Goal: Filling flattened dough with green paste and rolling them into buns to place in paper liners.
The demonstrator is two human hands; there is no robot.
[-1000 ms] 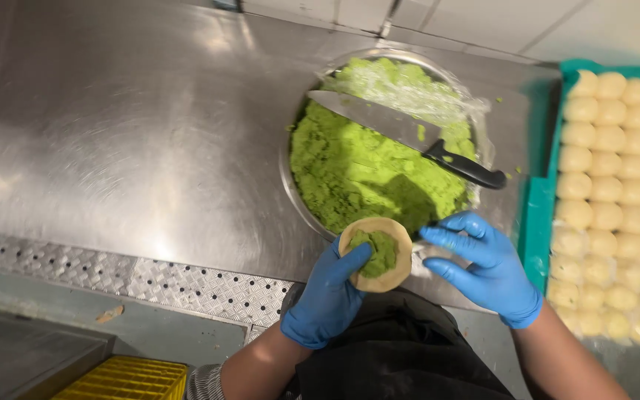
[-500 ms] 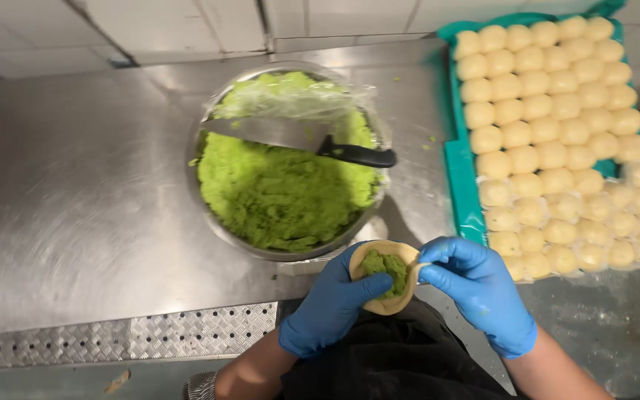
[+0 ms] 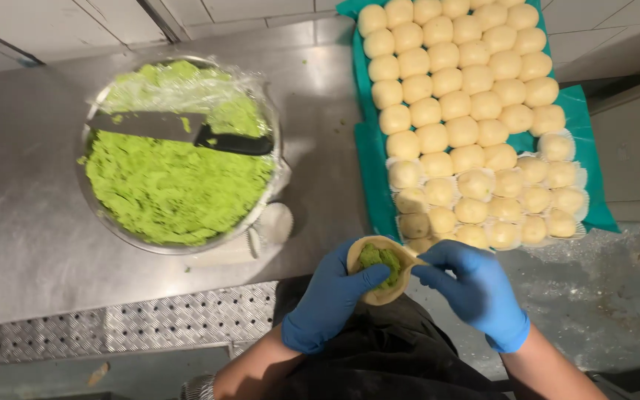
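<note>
My left hand, in a blue glove, cups a round disc of pale dough with a lump of green filling in its middle. My right hand, also gloved in blue, pinches the right edge of the dough with thumb and fingers. Both hands are at the front edge of the steel counter, just below the near end of the teal tray.
A metal bowl lined with clear film holds green paste, with a black-handled knife lying across it. White paper cups lie beside the bowl. The teal tray carries several rows of pale dough balls, the near ones in paper cups.
The view has swung right, so bowl and tray sit further left in frame. The dough disc is folded up more around the filling, with my right fingers on its edge.
</note>
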